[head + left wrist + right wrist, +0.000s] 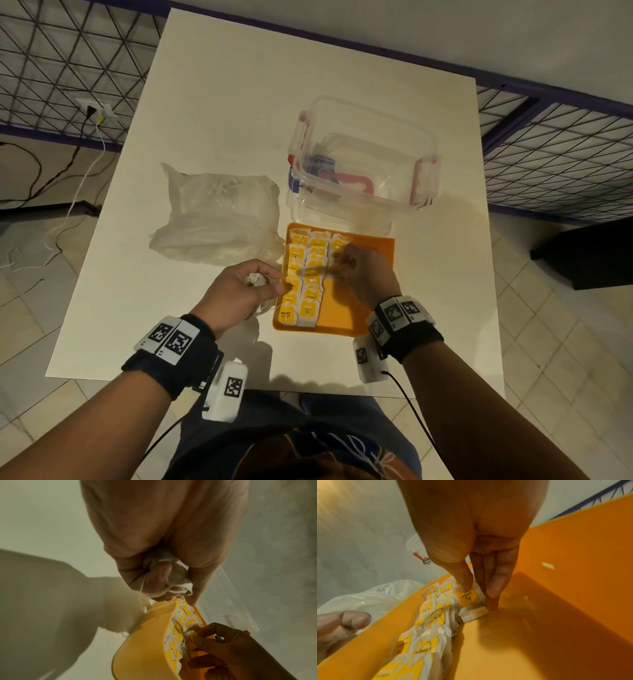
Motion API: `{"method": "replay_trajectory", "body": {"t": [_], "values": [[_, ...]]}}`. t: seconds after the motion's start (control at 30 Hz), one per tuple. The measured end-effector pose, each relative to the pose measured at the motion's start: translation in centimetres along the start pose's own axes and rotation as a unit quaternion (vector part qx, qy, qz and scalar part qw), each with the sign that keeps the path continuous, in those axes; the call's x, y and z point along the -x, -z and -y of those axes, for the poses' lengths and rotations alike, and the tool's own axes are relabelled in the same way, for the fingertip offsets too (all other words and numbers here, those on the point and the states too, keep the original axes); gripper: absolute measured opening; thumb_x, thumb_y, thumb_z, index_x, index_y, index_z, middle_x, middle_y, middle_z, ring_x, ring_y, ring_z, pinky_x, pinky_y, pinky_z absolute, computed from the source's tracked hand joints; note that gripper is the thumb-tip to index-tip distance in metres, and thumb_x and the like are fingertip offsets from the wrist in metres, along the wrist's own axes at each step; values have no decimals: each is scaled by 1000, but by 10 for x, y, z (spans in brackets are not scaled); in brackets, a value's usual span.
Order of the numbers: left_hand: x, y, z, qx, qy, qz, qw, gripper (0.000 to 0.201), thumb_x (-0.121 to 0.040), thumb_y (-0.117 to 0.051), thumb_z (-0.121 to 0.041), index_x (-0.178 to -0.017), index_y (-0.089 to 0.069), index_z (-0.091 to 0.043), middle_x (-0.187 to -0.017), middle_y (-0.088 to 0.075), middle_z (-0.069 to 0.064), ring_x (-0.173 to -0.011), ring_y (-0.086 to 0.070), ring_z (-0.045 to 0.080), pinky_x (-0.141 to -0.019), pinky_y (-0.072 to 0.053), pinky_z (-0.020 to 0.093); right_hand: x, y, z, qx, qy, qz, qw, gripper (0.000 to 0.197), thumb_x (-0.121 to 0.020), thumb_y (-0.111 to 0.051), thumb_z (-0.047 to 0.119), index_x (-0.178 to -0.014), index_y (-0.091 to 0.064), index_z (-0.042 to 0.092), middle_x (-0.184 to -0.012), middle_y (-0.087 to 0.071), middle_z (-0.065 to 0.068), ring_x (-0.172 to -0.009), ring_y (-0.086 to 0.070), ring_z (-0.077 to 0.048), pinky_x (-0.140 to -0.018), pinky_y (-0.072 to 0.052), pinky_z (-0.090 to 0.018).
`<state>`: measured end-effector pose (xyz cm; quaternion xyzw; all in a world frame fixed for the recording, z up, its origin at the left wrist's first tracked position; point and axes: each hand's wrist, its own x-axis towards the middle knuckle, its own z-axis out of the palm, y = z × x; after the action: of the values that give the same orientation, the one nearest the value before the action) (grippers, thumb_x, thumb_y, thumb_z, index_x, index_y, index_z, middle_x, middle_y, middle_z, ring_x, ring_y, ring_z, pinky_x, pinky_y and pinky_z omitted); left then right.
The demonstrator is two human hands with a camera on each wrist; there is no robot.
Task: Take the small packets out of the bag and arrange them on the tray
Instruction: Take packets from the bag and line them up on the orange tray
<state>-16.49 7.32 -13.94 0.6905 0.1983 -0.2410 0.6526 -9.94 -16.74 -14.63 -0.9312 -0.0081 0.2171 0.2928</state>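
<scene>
The small packets [306,274] lie in overlapping rows along the tray's left side; they look like light, soft paper sachets with yellow tags and thin strings, likely to crumple or tangle, so each is best pinched by a flat edge. The right hand [368,275] pinches one packet [473,605] between thumb and fingers at the third row. The left hand [236,291], at the orange tray's [363,315] left edge, clutches a crumpled bundle [169,574] with strings. The plastic bag [219,219] sits beyond, left of the clear container [363,157]
</scene>
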Motion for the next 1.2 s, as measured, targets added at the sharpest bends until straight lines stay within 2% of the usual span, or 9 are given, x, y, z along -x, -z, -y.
{"method": "replay_trajectory", "body": {"t": [0.2,0.5,0.67,0.8,0.9,0.97,1.07,1.13,1.2], "values": [[1,-1,0,9,7,-5,1000,13,-79,-81,-21,-88,-72,-21,-66,-58,-5,-58,-44,18,-49,-35,25,-6,-3,2,4,-7,-24,1000,14,-95,-64,23,-105,-67,15,-95,-70,0,-83,-66,-17,-78,-57,-30],[7,-2,-14,104,47,28,993,5,-89,-70,-19,-93,-70,-17,-71,-64,-8,-62,-38,20,-51,-35,23,-12,-6,3,24,-33,-51,998,7,-95,-61,18,-90,-62,13,-78,-64,-1,-69,-60,-15,-64,-50,-25],[12,-2,-27,215,84,56,971,13,-95,-59,-20,-104,-65,-13,-79,-61,4,-61,-55,19,-54,-41,26,-14,-3,2,18,-32,-24,999,13,-96,-60,17,-97,-72,11,-92,-71,-4,-79,-63,-13,-69,-48,-16],[12,-2,-33,304,99,85,944,22,-91,-60,-24,-107,-61,-9,-85,-61,12,-69,-60,25,-53,-52,26,-7,6,6,0,-33,0,999,21,-96,-60,17,-112,-72,14,-112,-71,-3,-102,-66,-18,-89,-49,-25],[10,-3,-33,344,107,89,929,22,-95,-56,-21,-111,-60,-6,-94,-63,14,-78,-63,27,-59,-57,30,3,12,13,5,-19,-26,999,21,-93,-62,20,-112,-72,20,-118,-69,1,-106,-65,-18,-91,-49,-27],[9,-6,-35,353,110,84,926,20,-96,-52,-17,-110,-62,-7,-98,-66,11,-83,-66,24,-63,-60,32,13,16,25,-15,19,-66,998,19,-91,-65,19,-109,-72,20,-115,-67,2,-99,-65,-15,-87,-51,-25],[9,-11,-38,361,108,91,922,22,-96,-49,-13,-112,-63,-6,-103,-69,11,-88,-70,25,-72,-62,37,34,18,48,-54,114,-73,989,13,-89,-71,16,-102,-72,18,-102,-62,8,-81,-63,-3,-69,-45,-7],[9,-14,-39,378,107,94,915,24,-94,-50,-10,-112,-64,-3,-108,-69,15,-94,-70,31,-82,-60,45,44,16,57,-80,138,-42,986,9,-86,-75,24,-92,-70,20,-95,-64,10,-76,-64,-1,-62,-47,-8],[9,-16,-39,391,106,97,909,27,-88,-55,-10,-113,-63,-2,-113,-66,19,-101,-68,36,-91,-55,53,48,12,59,-110,113,-2,987,21,-81,-79,34,-87,-66,19,-88,-66,10,-72,-65,-3,-58,-49,-11]]}}
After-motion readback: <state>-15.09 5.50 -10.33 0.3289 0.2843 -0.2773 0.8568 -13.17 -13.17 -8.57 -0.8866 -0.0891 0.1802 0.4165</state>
